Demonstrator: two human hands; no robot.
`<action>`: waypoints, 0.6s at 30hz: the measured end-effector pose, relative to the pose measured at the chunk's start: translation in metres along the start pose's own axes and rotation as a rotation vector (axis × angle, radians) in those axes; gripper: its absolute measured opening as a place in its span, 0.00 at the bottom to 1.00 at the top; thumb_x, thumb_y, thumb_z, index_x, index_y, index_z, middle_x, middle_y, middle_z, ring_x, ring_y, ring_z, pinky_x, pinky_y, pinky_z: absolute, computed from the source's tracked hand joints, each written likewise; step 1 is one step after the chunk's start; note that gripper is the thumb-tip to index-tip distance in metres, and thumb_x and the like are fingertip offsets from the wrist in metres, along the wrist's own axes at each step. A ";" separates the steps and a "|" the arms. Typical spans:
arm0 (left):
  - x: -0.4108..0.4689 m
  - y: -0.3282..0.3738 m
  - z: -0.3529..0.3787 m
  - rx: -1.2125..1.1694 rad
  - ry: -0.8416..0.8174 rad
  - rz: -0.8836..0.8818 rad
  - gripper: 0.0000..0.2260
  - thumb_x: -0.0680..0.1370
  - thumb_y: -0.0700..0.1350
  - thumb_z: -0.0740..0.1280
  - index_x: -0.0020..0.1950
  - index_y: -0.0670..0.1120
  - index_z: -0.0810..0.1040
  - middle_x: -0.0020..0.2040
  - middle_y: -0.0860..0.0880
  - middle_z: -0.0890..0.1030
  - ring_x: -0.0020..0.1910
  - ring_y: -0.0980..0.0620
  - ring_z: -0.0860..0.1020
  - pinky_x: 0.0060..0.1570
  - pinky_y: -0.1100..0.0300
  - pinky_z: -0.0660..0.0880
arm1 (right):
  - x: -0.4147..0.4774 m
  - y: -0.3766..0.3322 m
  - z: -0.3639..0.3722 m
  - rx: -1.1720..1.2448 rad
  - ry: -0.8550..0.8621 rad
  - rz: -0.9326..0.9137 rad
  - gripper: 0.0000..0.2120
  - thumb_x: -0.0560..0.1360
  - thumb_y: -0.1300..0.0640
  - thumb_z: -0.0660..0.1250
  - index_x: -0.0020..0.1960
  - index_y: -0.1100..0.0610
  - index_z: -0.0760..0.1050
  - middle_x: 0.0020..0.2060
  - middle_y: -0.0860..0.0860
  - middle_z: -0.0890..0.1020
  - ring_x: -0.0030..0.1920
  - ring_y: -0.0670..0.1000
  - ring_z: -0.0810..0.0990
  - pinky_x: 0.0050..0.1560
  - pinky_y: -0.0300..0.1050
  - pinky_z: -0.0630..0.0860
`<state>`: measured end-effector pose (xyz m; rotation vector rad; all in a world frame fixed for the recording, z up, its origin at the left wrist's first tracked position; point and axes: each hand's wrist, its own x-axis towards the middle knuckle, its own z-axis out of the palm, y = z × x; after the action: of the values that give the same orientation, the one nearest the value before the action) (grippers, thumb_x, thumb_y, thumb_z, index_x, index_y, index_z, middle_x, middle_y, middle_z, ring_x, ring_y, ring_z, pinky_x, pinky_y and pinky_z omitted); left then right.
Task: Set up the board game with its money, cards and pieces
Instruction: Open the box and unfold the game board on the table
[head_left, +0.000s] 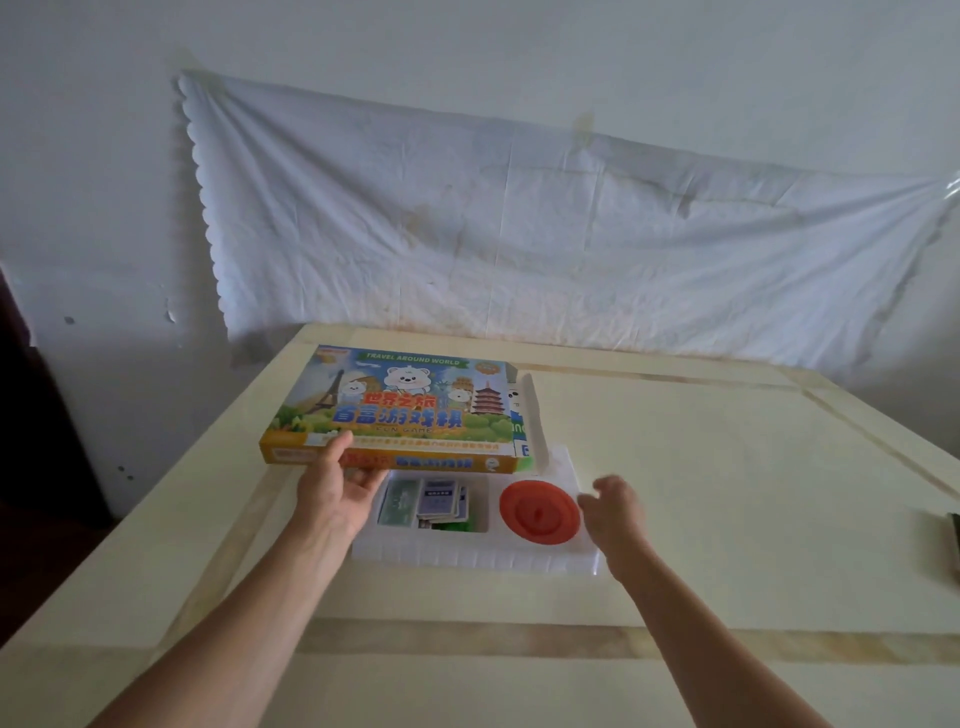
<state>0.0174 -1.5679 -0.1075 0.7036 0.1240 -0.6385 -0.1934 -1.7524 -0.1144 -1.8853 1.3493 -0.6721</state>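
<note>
A colourful game box (400, 400) printed "Travel Around World" lies on the cream table, its right end flap open. My left hand (337, 488) grips the box's near left edge, thumb on top and fingers underneath. A white plastic tray (467, 556) sticks out from under the box toward me. The tray holds a stack of cards and paper money (426, 501) in one compartment and a round red disc (539, 512) in another. My right hand (615, 512) hovers just right of the disc, fingers loosely curled and holding nothing.
The cream table (727, 493) has pale brown inlaid strips near its edges. A white sheet (519, 234) hangs on the wall behind. A dark object (953, 525) shows at the far right edge of the table.
</note>
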 end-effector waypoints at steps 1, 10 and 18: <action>0.000 -0.002 0.000 0.012 -0.003 0.000 0.06 0.77 0.40 0.66 0.54 0.46 0.74 0.49 0.45 0.82 0.48 0.47 0.81 0.45 0.53 0.79 | -0.002 -0.008 -0.002 0.007 0.091 -0.122 0.11 0.75 0.65 0.63 0.56 0.61 0.75 0.50 0.56 0.78 0.52 0.56 0.75 0.50 0.43 0.70; -0.002 -0.013 0.005 0.041 -0.080 0.007 0.07 0.78 0.41 0.65 0.56 0.46 0.75 0.47 0.45 0.82 0.47 0.46 0.81 0.37 0.54 0.80 | 0.010 -0.076 0.006 -0.141 -0.101 -0.146 0.06 0.75 0.62 0.61 0.52 0.59 0.72 0.42 0.51 0.75 0.41 0.53 0.76 0.35 0.42 0.71; 0.000 -0.014 0.008 0.032 -0.104 0.005 0.10 0.78 0.41 0.65 0.60 0.45 0.74 0.49 0.45 0.81 0.48 0.45 0.80 0.42 0.53 0.79 | 0.024 -0.083 0.009 0.324 -0.180 0.227 0.10 0.74 0.71 0.58 0.36 0.61 0.67 0.24 0.55 0.72 0.20 0.49 0.70 0.19 0.33 0.63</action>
<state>0.0084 -1.5804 -0.1093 0.7005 0.0161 -0.6719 -0.1316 -1.7564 -0.0539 -1.4732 1.2325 -0.5527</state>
